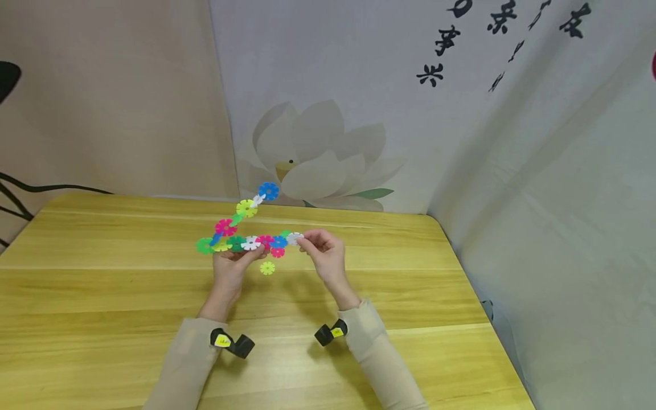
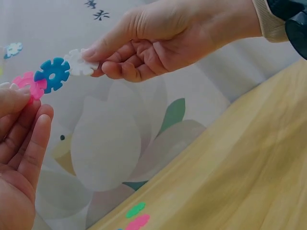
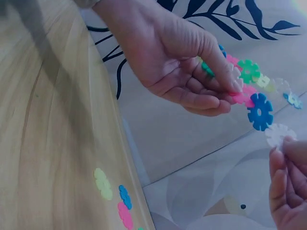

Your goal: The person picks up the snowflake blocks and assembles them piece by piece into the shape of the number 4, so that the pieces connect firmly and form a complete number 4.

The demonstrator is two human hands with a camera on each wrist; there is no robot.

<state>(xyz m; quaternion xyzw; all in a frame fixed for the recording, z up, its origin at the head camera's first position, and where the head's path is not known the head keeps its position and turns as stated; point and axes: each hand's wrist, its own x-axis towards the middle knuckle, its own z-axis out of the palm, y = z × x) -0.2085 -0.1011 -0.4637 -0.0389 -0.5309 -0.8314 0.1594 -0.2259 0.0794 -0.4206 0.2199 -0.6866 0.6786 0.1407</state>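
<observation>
A chain of notched plastic snowflake discs (image 1: 237, 244) in several colours runs between the hands over the table. My left hand (image 1: 230, 272) pinches it between thumb and fingers, at a pink disc (image 2: 34, 85) in the left wrist view. Beyond that sits a blue disc (image 2: 53, 75), then a white disc (image 2: 76, 62) at the chain's right end. Thumb and fingertips of my right hand (image 1: 328, 256) pinch this white disc. At the left the chain bends at a green disc (image 1: 204, 246) and slants up and away to a blue end disc (image 1: 269, 191).
Loose on the wooden table (image 1: 128, 290) below the chain lie a yellow-green disc (image 1: 267, 267), a pink disc (image 1: 277, 252), a green disc (image 2: 135, 210) and a blue disc (image 3: 124, 197). A printed curtain (image 1: 328, 68) hangs along the table's back edge.
</observation>
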